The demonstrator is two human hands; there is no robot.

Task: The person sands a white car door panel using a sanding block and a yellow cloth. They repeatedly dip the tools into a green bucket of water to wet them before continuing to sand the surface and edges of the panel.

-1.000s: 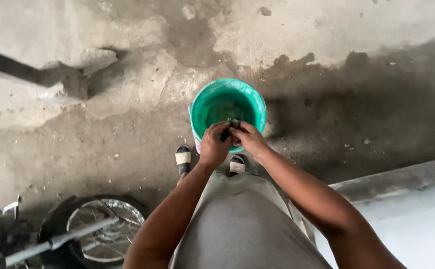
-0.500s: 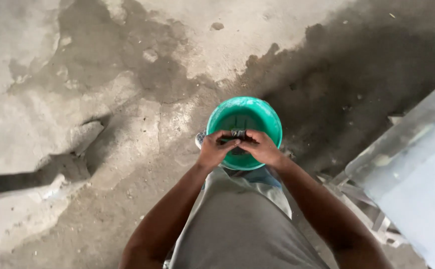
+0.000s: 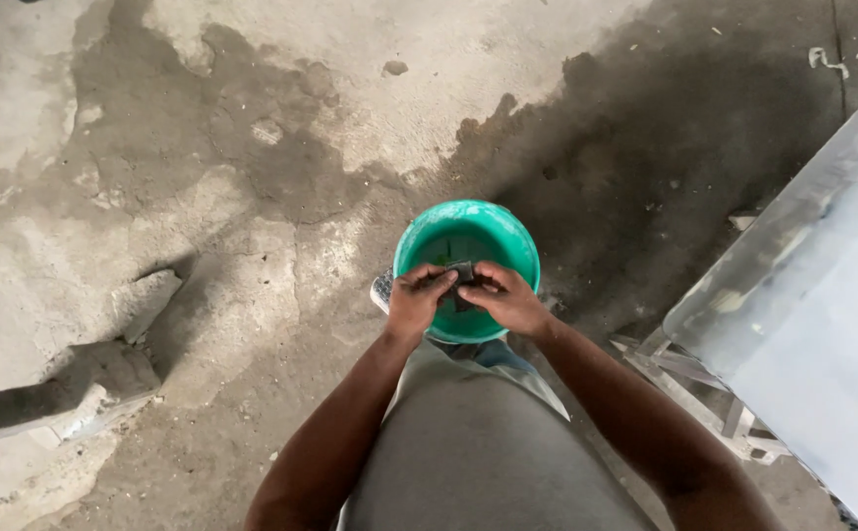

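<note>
A green plastic bucket (image 3: 503,231) stands on the concrete floor right in front of me. Over its near rim, my left hand (image 3: 416,300) and my right hand (image 3: 509,301) meet, both closed on a small dark object (image 3: 461,272) held between the fingertips. What the object is cannot be made out. My forearms reach down from the lower edge of the view, over my grey shirt.
Wet dark patches stain the cracked concrete floor (image 3: 252,147). A pale flat panel (image 3: 822,295) on a metal frame (image 3: 689,379) lies at the right. A dark bar (image 3: 16,408) lies by broken concrete at the lower left.
The view has swung to the right: the wheel at lower left is gone and the pale panel has come in at the right. Both hands stay together over the bucket.
</note>
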